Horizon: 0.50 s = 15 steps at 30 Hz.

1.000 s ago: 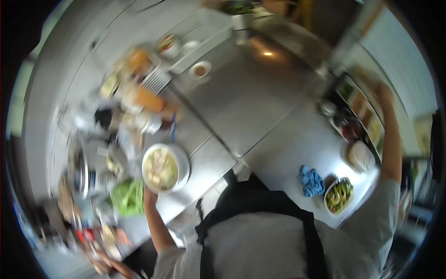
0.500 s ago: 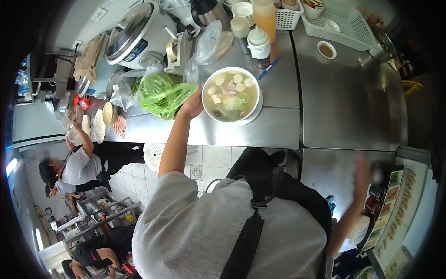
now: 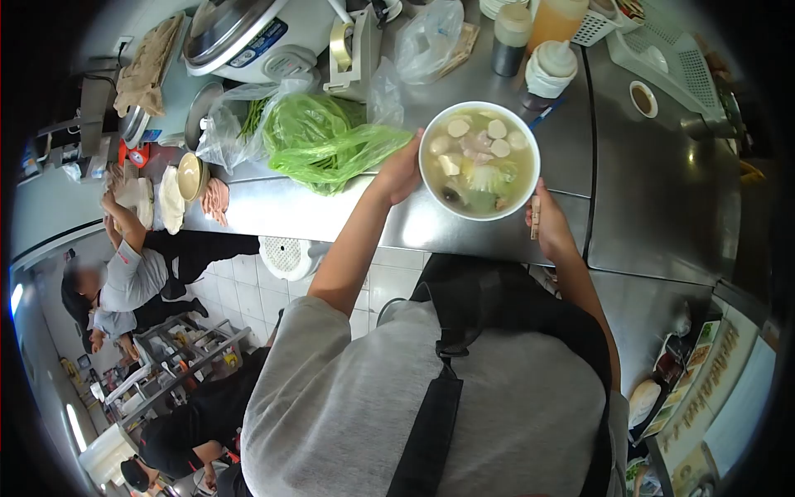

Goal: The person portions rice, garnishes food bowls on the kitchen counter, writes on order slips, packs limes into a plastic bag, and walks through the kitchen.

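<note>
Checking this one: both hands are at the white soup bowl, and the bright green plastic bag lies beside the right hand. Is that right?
Not quite: the head view shows the bright green plastic bag beside the left hand, not the right hand. Both are at the white soup bowl.

Over by the wall sits a big, round white rice cooker (image 3: 291, 65) with a shiny metal lid, a pale tape dispenser (image 3: 362, 62) beside it. Farther along stand a white-topped squeeze bottle (image 3: 551, 66) and a clear bottle of orange liquid (image 3: 556, 23). One small white dish of brown liquid (image 3: 643, 99) rests near a pale, perforated plastic basket (image 3: 694, 79). Below, on pale floor tiles (image 3: 391, 283), there's a round white stool (image 3: 284, 258).
</note>
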### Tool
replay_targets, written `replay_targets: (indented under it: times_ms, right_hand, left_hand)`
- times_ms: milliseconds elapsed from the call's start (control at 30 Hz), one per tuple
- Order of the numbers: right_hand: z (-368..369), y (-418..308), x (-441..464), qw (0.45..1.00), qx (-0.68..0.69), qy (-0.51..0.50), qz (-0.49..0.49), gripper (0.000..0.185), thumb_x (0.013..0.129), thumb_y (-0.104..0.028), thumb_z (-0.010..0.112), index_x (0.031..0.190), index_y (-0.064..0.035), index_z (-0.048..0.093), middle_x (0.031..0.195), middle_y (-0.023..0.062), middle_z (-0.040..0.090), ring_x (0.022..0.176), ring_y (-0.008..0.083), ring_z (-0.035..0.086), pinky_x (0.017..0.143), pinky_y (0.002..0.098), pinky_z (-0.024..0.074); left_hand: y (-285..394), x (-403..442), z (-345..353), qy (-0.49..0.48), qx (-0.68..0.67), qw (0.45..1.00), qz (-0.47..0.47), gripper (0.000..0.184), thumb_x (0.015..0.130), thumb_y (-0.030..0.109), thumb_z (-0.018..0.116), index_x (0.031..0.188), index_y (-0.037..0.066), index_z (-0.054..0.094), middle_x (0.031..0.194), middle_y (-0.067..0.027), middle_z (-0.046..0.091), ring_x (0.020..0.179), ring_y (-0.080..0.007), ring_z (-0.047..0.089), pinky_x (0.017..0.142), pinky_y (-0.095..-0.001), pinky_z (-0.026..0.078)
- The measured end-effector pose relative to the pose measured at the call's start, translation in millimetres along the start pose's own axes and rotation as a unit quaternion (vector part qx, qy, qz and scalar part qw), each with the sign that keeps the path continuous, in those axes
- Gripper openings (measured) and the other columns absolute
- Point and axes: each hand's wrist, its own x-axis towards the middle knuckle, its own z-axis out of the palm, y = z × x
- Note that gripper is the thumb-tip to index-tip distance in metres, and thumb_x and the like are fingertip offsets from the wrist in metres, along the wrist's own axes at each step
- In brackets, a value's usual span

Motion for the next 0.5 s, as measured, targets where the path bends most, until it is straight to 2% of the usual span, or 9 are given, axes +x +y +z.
replay_targets:
  times_ms: [100,133,233,333,433,500]
  right_hand:
    - [4.5,-4.5,-1.0,0.999,0.041,0.002,0.018,0.035,0.093,-0.047,0.047,0.095,-0.0131,0.053,0.075,-0.0031,0.048,0.067,0.0071,0.045,0.062,0.0233,0.0386]
    - [7.3,-7.3,-3.0,0.999,0.043,0.007,0.021,0.034,0.093,-0.047,0.047,0.095,-0.0130,0.052,0.074,-0.0032,0.048,0.067,0.0072,0.045,0.062,0.0235,0.0386]
    - [3.8,-3.3,0.4,0.998,0.044,0.018,0.035,0.035,0.093,-0.047,0.047,0.096,-0.0133,0.052,0.074,-0.0035,0.047,0.067,0.0076,0.045,0.064,0.0236,0.0376]
    - [4.6,-4.9,1.4,0.998,0.055,0.012,0.035,0.035,0.091,-0.048,0.049,0.096,-0.0138,0.052,0.074,-0.0036,0.048,0.067,0.0073,0.044,0.064,0.0236,0.0377]
    - [6.5,-11.7,-3.9,0.997,0.068,-0.003,0.041,0.035,0.092,-0.048,0.048,0.097,-0.0133,0.051,0.075,-0.0030,0.048,0.068,0.0083,0.044,0.066,0.0248,0.0376]
    - [5.2,-14.2,-5.0,0.995,0.084,-0.026,0.040,0.035,0.092,-0.047,0.047,0.098,-0.0130,0.050,0.075,-0.0026,0.048,0.068,0.0090,0.045,0.066,0.0255,0.0375]
  left_hand:
    - [6.6,-4.4,4.4,0.024,0.008,0.999,-0.023,0.062,0.098,0.048,0.029,0.139,0.001,0.032,0.144,-0.0147,0.034,0.132,-0.0250,0.033,0.110,-0.0372,0.025]
    - [8.1,-2.4,-0.8,-0.027,0.024,0.999,-0.019,0.067,0.097,0.050,0.030,0.145,0.006,0.019,0.150,-0.0151,0.021,0.137,-0.0262,0.023,0.112,-0.0390,0.020]
    - [5.3,-1.2,-3.8,-0.015,0.040,0.999,0.010,0.070,0.096,0.052,0.030,0.148,0.012,0.004,0.152,-0.0152,0.010,0.139,-0.0267,0.017,0.112,-0.0402,0.018]
    - [3.4,3.0,-11.3,-0.029,0.050,0.998,0.002,0.075,0.096,0.052,0.033,0.147,0.016,-0.009,0.153,-0.0154,0.003,0.140,-0.0277,0.013,0.112,-0.0411,0.018]
    - [2.3,2.9,-13.0,-0.034,0.021,0.999,-0.004,0.083,0.094,0.051,0.039,0.145,0.014,-0.015,0.154,-0.0146,0.000,0.141,-0.0244,0.009,0.113,-0.0371,0.013]
    - [3.3,1.9,-9.5,-0.034,0.012,0.999,0.000,0.084,0.094,0.049,0.042,0.145,0.014,-0.015,0.154,-0.0146,0.000,0.141,-0.0243,0.011,0.113,-0.0367,0.015]
